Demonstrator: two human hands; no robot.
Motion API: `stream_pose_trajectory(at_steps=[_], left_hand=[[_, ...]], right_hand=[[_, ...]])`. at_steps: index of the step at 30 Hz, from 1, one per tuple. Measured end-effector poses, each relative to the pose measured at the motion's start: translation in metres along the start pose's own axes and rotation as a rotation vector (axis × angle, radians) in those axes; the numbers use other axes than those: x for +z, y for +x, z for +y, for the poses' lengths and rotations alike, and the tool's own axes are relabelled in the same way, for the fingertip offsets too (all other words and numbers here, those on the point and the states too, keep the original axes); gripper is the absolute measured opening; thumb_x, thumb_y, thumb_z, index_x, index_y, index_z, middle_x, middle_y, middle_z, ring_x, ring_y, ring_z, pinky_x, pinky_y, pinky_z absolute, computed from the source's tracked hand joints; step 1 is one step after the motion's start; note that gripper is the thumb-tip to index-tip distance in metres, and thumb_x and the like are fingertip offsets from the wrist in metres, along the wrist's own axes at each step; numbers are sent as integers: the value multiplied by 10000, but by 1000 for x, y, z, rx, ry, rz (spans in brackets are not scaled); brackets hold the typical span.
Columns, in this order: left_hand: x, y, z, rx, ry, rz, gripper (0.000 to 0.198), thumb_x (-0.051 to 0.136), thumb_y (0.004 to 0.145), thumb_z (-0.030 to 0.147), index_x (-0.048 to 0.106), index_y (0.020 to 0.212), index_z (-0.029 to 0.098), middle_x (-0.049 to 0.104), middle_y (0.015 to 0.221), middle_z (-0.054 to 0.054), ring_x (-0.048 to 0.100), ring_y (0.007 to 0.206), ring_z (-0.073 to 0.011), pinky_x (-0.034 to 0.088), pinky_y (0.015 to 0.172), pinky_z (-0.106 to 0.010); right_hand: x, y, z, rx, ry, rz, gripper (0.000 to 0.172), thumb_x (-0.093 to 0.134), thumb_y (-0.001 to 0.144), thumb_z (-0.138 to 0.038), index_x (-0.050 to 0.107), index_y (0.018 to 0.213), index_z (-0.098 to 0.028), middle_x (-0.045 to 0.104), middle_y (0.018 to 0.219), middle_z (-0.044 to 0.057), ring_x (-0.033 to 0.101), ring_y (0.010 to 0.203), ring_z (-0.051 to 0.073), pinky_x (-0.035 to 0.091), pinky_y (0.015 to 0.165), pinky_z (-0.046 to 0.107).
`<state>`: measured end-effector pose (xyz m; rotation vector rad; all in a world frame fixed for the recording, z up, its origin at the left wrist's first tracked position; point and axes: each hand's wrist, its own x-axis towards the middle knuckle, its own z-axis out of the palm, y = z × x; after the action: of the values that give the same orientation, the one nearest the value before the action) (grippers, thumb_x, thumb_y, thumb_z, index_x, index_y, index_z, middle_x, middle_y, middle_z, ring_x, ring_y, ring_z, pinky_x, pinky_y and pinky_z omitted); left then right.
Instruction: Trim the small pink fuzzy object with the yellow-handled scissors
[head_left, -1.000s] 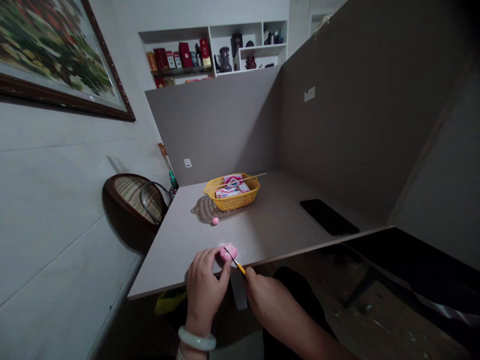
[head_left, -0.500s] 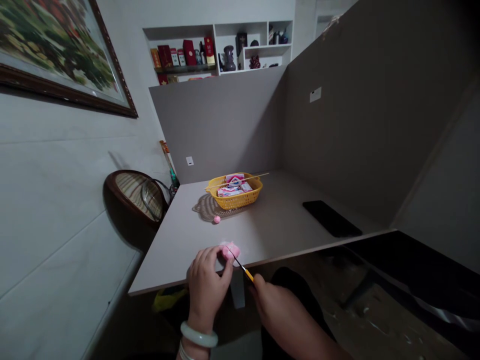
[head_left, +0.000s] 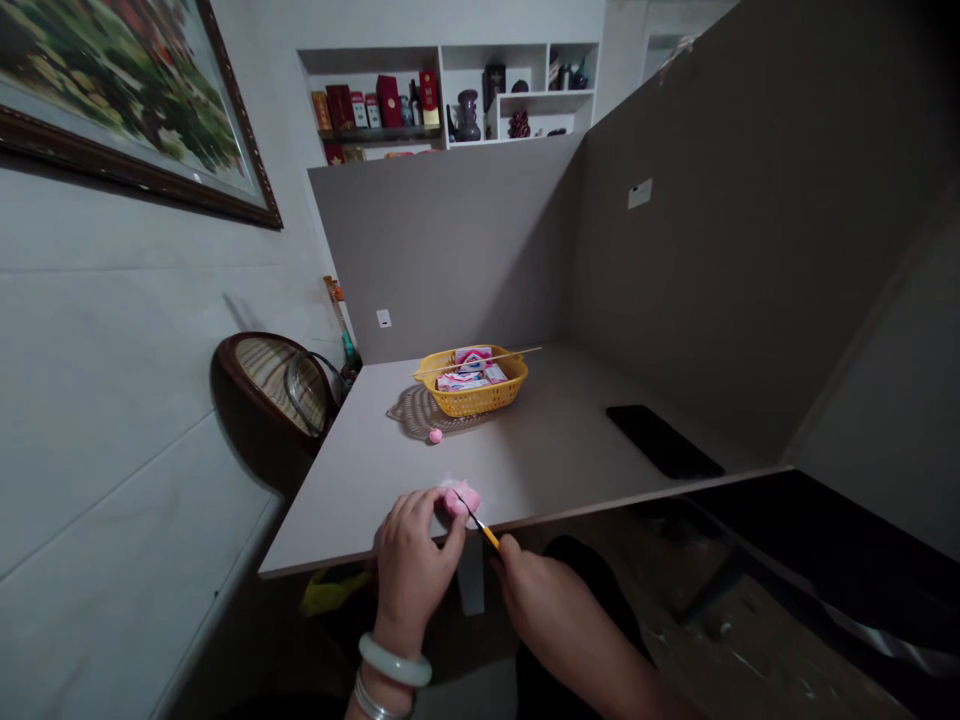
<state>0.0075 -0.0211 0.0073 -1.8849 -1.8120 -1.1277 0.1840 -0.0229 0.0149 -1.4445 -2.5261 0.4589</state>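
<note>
At the table's near edge lies a soft-looking pink lump (head_left: 466, 494), with pale smears on the tabletop around it. My left hand (head_left: 415, 550) grips its left side between thumb and fingers. In my right hand (head_left: 536, 590) is a thin knife (head_left: 489, 537) with a yellow handle, its dark blade slanting up and left. The blade's tip touches or enters the lump; how deep I cannot tell. Farther back on the table sits a small pink ball (head_left: 436, 436), apart from both hands.
Behind the ball stands a yellow plastic basket (head_left: 480, 402) holding pink-and-white packets, with a thin stick (head_left: 517, 352) across its rim. A flat black object (head_left: 664, 440) lies on the right of the table (head_left: 345, 500). Grey panels (head_left: 457, 250) rise at the back and right.
My right hand and the knife have shifted slightly up and left, closer to the pink lump. My left hand keeps its hold. The whole view has tilted slightly.
</note>
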Motion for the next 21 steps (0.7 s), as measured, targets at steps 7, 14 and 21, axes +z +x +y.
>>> stream_pose_trajectory(at_steps=[7, 14, 21], left_hand=[[0, -2, -2, -13, 9, 1, 241, 578, 902, 432, 631, 990, 215, 686, 958, -62, 636, 910, -227, 511, 801, -368], [-1, 0, 2, -30, 30, -12, 170, 591, 892, 381, 620, 951, 225, 670, 925, -43, 616, 882, -229, 489, 793, -369], [-1, 0, 3, -36, 15, -8, 147, 581, 893, 359, 612, 947, 226, 661, 909, -41, 605, 870, -227, 471, 781, -362]], right_hand=[[5, 11, -5, 1, 35, 27, 222, 332, 1008, -159, 550, 985, -189, 733, 837, 67, 720, 743, 205, 301, 518, 263], [10, 9, -6, 13, 6, 31, 213, 330, 995, -120, 532, 981, -183, 725, 830, 76, 718, 754, 205, 300, 523, 265], [7, 2, -2, 6, 9, -4, 223, 335, 974, -99, 536, 938, -188, 726, 834, 70, 710, 720, 195, 290, 518, 268]])
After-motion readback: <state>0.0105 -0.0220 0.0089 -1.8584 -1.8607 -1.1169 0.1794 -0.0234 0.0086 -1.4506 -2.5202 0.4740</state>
